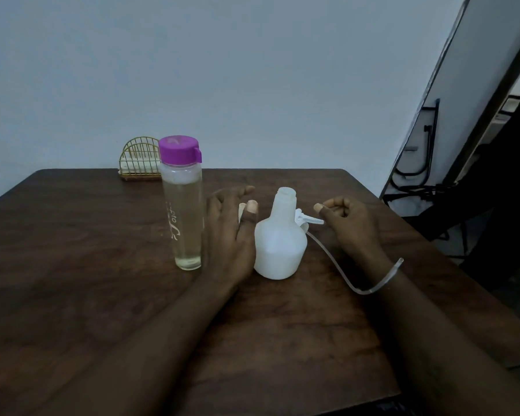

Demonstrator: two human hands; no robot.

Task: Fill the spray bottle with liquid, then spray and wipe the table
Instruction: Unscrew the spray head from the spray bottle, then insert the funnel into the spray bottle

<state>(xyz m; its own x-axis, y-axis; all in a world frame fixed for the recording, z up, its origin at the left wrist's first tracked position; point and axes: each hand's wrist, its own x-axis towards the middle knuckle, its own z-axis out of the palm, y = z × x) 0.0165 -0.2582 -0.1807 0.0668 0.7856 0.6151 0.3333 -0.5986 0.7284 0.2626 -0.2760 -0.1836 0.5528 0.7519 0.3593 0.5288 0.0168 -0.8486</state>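
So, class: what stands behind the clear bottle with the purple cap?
A gold wire rack stands at the far edge of the table, with something pale folded in it. The bottle covers the rack's right end, so what lies there cannot be seen.

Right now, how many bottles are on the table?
2. The clear bottle, purple-capped, stands left of the left hand. The spray bottle, neck open, stands between that hand and the right hand. No others show.
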